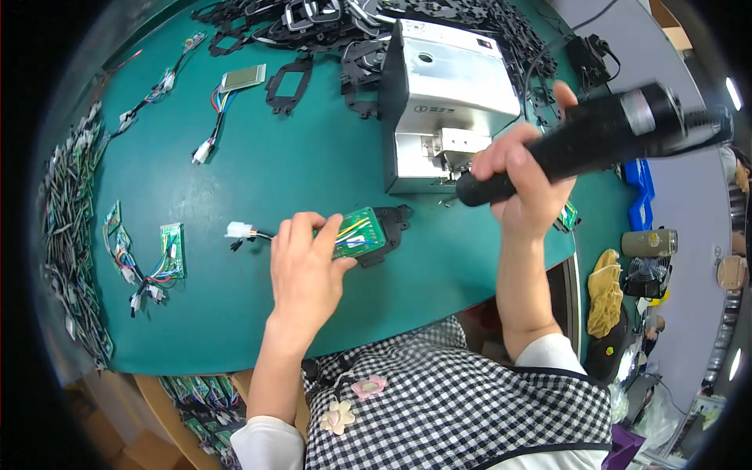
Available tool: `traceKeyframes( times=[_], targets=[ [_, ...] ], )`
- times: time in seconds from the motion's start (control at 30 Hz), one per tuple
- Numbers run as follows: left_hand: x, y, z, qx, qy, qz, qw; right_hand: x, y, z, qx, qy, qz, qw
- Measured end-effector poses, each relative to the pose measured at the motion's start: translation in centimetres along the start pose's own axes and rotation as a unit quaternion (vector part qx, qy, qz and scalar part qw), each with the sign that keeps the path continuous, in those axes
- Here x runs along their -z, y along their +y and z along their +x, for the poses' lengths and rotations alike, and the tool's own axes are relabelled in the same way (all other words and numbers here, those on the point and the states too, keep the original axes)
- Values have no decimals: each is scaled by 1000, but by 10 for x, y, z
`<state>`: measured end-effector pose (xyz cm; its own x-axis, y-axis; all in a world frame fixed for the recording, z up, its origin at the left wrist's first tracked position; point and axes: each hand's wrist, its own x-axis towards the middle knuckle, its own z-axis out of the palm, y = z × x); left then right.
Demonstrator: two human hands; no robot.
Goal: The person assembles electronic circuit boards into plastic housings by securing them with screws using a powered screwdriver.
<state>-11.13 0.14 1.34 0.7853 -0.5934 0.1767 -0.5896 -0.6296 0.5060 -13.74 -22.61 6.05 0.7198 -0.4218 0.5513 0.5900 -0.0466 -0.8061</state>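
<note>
My left hand [304, 262] is closed on a green circuit board [366, 233] with yellow, white and blue wires. The board lies over a black plastic frame [396, 222] on the table, and its cable ends in a white connector [239, 229]. Fingers of my right hand [526, 176] wrap round a black electric screwdriver [587, 137], tilted with its bit end pointing down and left. That bit end is beside the front outlet of a silver box-shaped screw feeder [450, 74]. Whether the bit carries a screw is too small to tell.
Black plastic frames [313, 31] pile up behind the feeder. Wired boards [74, 235] are heaped along the left edge; a small display module [243, 77], a loose frame [290, 84] and another wired board [172, 251] lie nearer. Blue bins [640, 196] and a jar [650, 243] stand right.
</note>
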Motion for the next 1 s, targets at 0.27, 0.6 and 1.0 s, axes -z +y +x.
traceKeyframes(
  times=[0.27,0.6,1.0],
  targets=[
    [-22,2,4,-11,-20,-18,1000,-37,21,-31,-27,5,5,1000],
    [-23,3,6,20,-32,-37,999,-40,47,-38,-14,-64,-73,995],
    [-26,4,4,12,-29,-12,999,-21,15,-17,119,-56,-31,991]
  ],
)
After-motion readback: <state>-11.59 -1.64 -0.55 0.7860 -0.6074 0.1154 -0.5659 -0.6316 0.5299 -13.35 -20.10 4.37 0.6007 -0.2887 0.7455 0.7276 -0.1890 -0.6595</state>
